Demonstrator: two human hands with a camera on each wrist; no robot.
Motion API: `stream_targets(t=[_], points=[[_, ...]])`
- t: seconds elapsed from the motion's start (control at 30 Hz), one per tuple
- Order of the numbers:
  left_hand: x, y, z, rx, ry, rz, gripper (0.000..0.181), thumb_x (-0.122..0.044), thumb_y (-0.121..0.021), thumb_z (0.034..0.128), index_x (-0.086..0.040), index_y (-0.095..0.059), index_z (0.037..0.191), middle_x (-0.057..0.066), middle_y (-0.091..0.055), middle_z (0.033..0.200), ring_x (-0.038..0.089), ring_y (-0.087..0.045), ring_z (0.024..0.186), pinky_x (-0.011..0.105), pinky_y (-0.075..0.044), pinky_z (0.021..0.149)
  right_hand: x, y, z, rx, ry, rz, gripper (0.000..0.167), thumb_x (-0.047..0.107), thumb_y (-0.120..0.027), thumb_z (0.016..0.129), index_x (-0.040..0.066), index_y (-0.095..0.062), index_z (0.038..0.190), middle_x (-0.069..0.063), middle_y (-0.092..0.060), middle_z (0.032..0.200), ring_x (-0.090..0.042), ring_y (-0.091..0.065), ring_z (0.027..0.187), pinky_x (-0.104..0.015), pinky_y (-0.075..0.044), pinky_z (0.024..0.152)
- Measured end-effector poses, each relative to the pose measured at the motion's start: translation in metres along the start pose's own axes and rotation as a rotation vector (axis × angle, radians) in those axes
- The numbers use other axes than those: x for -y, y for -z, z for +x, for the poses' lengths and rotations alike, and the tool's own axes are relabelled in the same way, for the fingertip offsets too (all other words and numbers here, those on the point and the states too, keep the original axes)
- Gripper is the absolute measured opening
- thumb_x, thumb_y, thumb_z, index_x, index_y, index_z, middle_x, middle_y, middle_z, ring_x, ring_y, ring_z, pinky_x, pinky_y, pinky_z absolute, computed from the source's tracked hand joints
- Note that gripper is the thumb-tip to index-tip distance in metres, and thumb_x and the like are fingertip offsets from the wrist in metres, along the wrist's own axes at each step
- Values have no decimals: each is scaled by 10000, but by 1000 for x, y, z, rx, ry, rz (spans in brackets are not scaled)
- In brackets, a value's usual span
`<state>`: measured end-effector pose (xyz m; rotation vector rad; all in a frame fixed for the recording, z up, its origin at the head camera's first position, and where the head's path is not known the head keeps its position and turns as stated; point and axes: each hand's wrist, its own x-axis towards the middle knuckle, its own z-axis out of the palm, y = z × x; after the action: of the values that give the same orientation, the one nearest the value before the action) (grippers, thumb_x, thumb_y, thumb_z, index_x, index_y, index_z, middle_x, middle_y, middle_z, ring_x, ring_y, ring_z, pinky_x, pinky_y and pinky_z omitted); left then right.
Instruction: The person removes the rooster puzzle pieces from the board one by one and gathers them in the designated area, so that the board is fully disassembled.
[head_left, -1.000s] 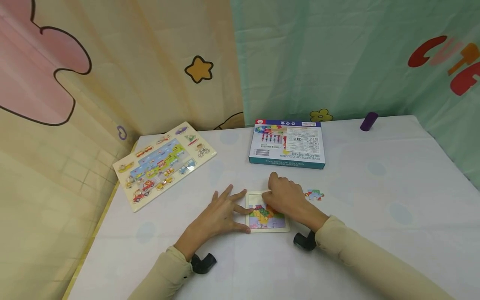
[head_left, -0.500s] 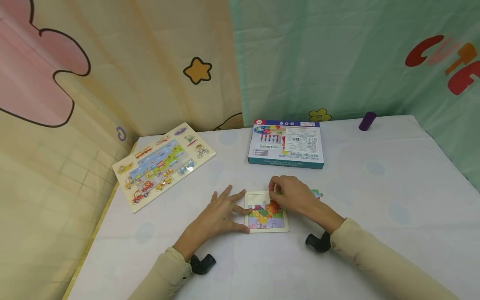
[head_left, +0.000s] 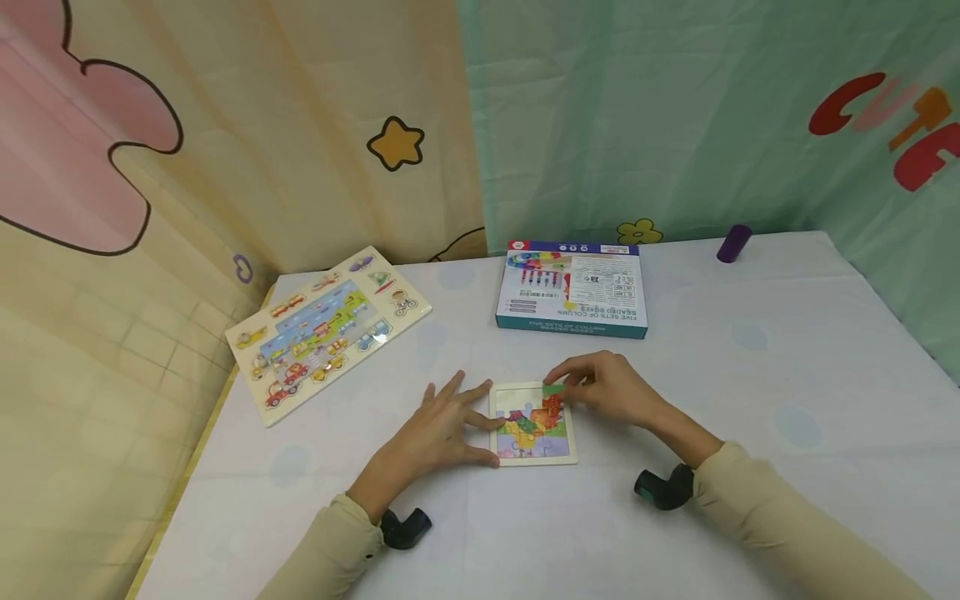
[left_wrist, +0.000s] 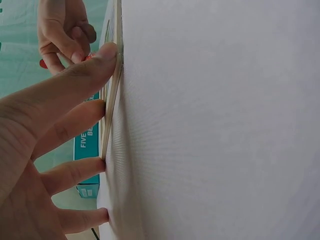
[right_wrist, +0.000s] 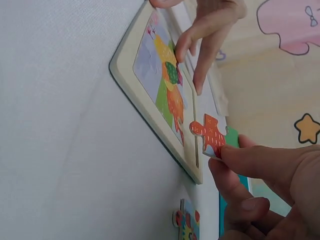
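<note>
Puzzle piece (right_wrist: 212, 134), red with a green bit, likely light, stiff, thin wood or card; not very fragile, smooth face maybe a little slippery, so best pinched by opposite edges, knob left free. Right hand (head_left: 609, 387) has it pinched at thumb and finger; piece sits at the fingertips, over the far right corner of the puzzle tray (head_left: 536, 462). Appears tilted and raised in the right wrist view; contact with tray unclear. Left hand (head_left: 442, 425) spread, fingers fairly straight, thumb touching the tray's near left corner, fingertips along its left edge. Tray probably light too, could slide unless steadied. Loose piece (right_wrist: 187, 220) lies off the tray's far right corner, right wrist view only. Farther out on the tabletop (head_left: 750, 417): box (head_left: 600, 326) near the back edge, picture board (head_left: 352, 354) by the back left corner, purple cylinder (head_left: 734, 243) on the back edge, toward the right corner.
</note>
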<state>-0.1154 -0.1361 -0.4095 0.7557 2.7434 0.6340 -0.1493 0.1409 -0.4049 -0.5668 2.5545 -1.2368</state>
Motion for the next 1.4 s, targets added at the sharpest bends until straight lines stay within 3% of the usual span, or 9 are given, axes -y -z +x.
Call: stream_targets(t=[0.13,0.33,0.47,0.77,0.9,1.03,1.2,1.4], points=[[0,-1,0,-3,-3,-2,535,-438,-898,641,-222,-764,1112,80,-454,1497,463,-179,1449,749,-127,1066,-7,10,-4,-10,-34,24,217,87,-684,888,129,-767,1084,-18,-664,842,-195,-535,670,-264,-454,561],[-1,-1,0,-9,-4,8,535,-431,-901,636,-220,-765,1108,81,-458,1495,465,-185,1447,748,-129,1066,-23,30,-19,-28,-146,54,219,177,-679,917,126,-766,1111,-49,-731,1061,-215,-530,772,-261,-460,610],[0,-2,-1,-11,0,6,533,-427,-904,633,-222,-766,1105,80,-462,1494,465,-184,1447,749,-130,1065,-33,42,-31,-55,-202,57,241,210,-669,927,124,-758,1134,-58,-723,1080,-226,-528,797,-264,-453,619],[0,-1,-1,-8,-4,9,535,-435,-900,636,-220,-765,1108,85,-463,1493,474,-189,1443,754,-136,1060,-53,63,-56,-81,-275,4,297,262,-625,959,115,-727,1196,-184,-612,1309,-342,-492,1214,-399,-461,870],[0,0,-1,-5,-3,6,541,-437,-901,633,-222,-764,1110,83,-458,1495,466,-183,1447,755,-129,1060,-61,69,-63,-84,-297,14,326,273,-616,968,90,-708,1222,-196,-600,1326,-387,-441,1286,-488,-439,939],[0,0,-1,-3,-4,9,541,-438,-901,633,-222,-765,1110,82,-456,1497,465,-181,1448,754,-128,1061,-64,71,-65,-98,-316,6,330,267,-617,966,82,-705,1224,-203,-596,1329,-380,-450,1270,-443,-455,908],[1,-1,-1,1,-4,12,545,-438,-901,634,-222,-764,1114,78,-456,1497,465,-179,1448,751,-131,1063,-64,70,-64,-121,-313,-53,302,222,-637,944,72,-720,1192,-204,-629,1270,-285,-502,1085,-283,-452,735],[1,0,-1,-2,-6,1,547,-434,-902,631,-214,-764,1113,81,-455,1497,461,-176,1450,748,-121,1067,-59,71,-61,-166,-294,-175,250,168,-669,907,56,-753,1115,-234,-672,1169,-285,-535,977,-286,-414,653]])
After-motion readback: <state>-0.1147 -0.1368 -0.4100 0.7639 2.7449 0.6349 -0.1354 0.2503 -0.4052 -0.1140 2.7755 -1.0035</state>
